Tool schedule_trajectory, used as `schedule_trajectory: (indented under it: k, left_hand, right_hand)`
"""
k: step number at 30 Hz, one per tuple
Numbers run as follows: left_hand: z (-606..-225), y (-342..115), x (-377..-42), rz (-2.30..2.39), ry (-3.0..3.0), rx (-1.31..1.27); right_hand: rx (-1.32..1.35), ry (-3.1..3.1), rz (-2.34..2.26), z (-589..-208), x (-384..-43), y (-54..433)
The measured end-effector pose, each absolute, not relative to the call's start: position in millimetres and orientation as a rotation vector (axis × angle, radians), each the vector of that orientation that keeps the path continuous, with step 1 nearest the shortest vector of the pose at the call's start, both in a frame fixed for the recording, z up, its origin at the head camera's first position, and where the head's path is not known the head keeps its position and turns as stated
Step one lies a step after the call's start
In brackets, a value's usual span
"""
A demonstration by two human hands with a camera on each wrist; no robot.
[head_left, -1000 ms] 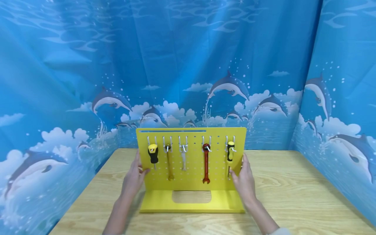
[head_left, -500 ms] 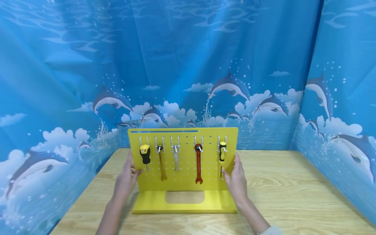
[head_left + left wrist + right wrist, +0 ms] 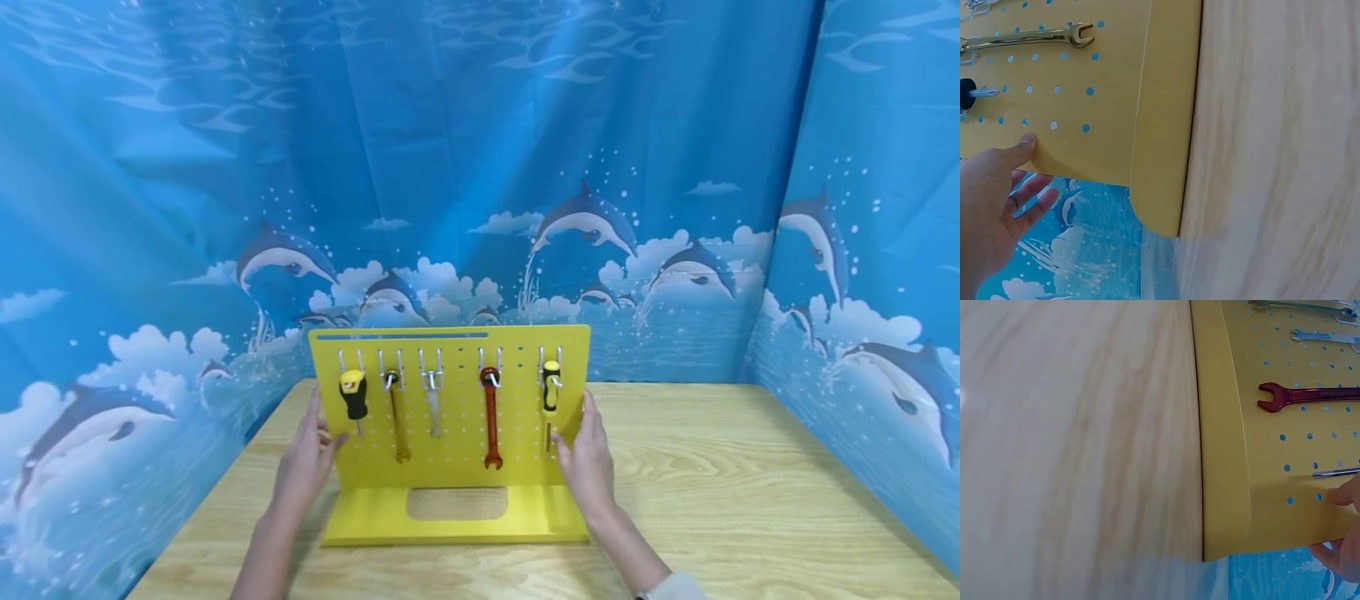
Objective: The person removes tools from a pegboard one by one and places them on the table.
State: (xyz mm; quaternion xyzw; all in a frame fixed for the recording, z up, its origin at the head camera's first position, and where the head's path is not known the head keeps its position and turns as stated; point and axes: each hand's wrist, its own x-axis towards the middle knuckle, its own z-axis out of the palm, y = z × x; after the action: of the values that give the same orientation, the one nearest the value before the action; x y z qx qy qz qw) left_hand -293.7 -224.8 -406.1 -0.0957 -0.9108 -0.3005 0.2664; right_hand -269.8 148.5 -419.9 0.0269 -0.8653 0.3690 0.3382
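A yellow pegboard stand (image 3: pixel 450 462) stands upright on the table between both hands. My left hand (image 3: pixel 302 462) holds its left edge, thumb on the front face and fingers behind, as the left wrist view also shows. At the right edge my right hand (image 3: pixel 588 467) grips likewise, its thumb near the shaft of a small yellow-and-black screwdriver (image 3: pixel 551 387). Hooks also carry a thicker black-and-yellow screwdriver (image 3: pixel 355 396), a gold wrench (image 3: pixel 398 421), a small silver wrench (image 3: pixel 435 414) and a red wrench (image 3: pixel 491 421). The fingers behind the board are partly hidden.
The wood-grain table (image 3: pixel 720 492) extends on both sides of the stand. A blue dolphin-print curtain (image 3: pixel 450 167) hangs behind it and along the sides. The stand's base has a cut-out (image 3: pixel 457 503) through which the tabletop shows.
Both hands have moved the pegboard stand to the left along the table, its hanging tools going with it. Their hold on its edges looks the same.
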Motion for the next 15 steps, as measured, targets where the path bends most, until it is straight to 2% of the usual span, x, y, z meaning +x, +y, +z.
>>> schedule_trajectory:
  k: [15]
  left_hand:
    - [-404,-244,-292,-0.813,-2.481,-0.251]
  right_hand:
    - [0.087,-2.252,0.963,-420,-271,130]
